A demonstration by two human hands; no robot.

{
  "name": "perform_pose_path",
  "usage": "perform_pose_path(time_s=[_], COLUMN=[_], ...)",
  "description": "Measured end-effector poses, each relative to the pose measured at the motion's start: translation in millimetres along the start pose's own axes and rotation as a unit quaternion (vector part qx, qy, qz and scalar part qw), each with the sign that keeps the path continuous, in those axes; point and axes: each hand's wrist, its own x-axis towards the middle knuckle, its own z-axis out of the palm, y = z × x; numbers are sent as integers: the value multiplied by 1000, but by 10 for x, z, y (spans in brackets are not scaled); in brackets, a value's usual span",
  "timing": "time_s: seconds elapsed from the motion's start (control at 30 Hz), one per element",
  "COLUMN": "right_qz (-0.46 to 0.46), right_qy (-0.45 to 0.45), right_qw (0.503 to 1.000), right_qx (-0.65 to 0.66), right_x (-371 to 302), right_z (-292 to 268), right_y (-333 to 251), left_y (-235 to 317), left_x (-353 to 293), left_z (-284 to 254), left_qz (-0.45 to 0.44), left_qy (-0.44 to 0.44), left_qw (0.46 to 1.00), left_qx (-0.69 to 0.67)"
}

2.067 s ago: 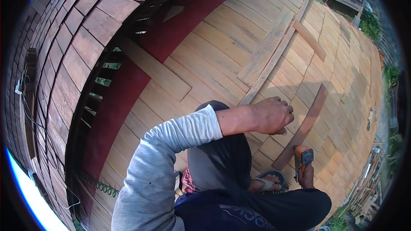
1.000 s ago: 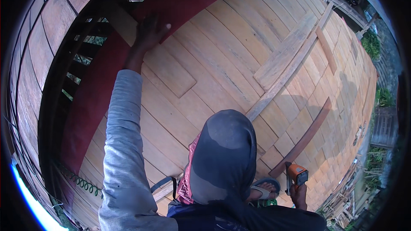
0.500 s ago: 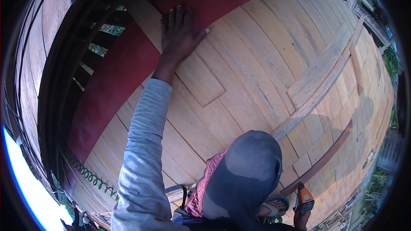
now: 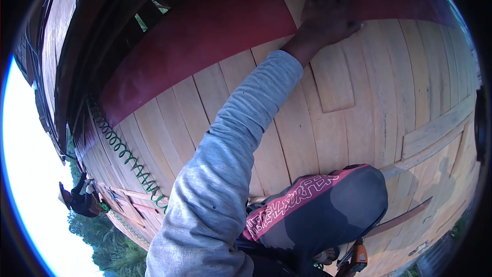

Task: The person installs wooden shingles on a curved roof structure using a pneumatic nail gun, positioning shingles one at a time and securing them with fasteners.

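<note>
Resting on a narrow pale board [image 4: 333, 84], near the top of the view, the left hand [image 4: 328, 18] is seen with its fingers spread and its grip apart, clasped on nothing. The board is laid across a red strip [image 4: 205, 31], its lower end set over rows of pale planks [image 4: 195, 102]. Planking is judged well advanced: the visible surface below the strip is mostly covered, while the strip itself is left largely bare, with dark open slats [image 4: 154, 10] above it. Whether the board has been fastened cannot be told. At the lower edge, the right hand [image 4: 346, 271], partly cut off, is closed around an orange nail gun [image 4: 360, 257], held well apart from the board. A green coiled hose [image 4: 121, 149] is strung along the left, where a co-worker [image 4: 84, 200] is seen beyond.
</note>
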Motion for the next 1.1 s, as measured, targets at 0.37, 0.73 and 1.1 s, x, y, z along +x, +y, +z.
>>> perform_pose_path(time_s=[0.37, 0.73, 1.1], right_qz=[7, 42, 106], right_qy=[15, 47, 99], right_qw=[999, 998, 989], right_qx=[-28, -7, 31], right_x=[441, 228, -346], right_z=[-98, -188, -138], right_y=[-405, -389, -230], left_y=[-11, -2161, -4479], left_x=[7, 112, -1291], left_z=[17, -220, -1267], left_qz=[-6, -64, -369], left_qy=[17, 129, -246], left_qw=[1000, 984, 875], left_qx=[-7, 103, 194])
